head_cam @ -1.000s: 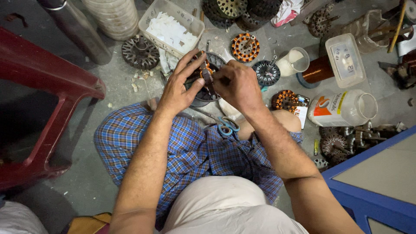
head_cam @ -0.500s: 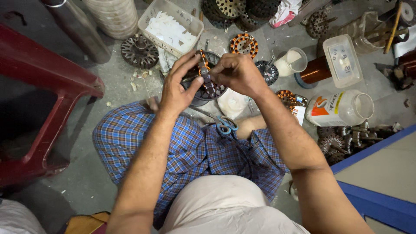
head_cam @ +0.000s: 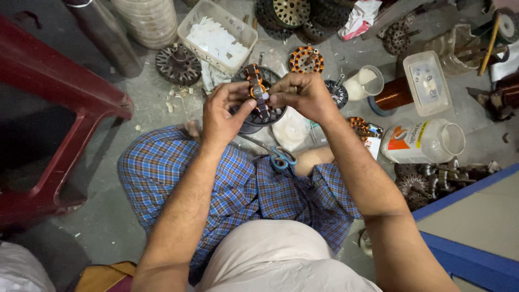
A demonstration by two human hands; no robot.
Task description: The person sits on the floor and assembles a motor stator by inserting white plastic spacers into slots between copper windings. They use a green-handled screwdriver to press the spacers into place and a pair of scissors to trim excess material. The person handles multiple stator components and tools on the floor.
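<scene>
Over on the left, a dark red plastic stool stands beside the checked blue cloth across the lap. The left hand cradles the round, dark metal stator with copper windings, fingers curled about its rim, held up above the grey floor. The right hand pinches narrowly at the winding's top edge. A steady grip from the left would help the right work one slot cleanly. Blue-handled scissors lie just below.

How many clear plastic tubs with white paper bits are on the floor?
1. The tub of white paper bits sits on the floor just beyond the left hand and right hand, which hold a wound stator. Others may lie outside the view.
</scene>
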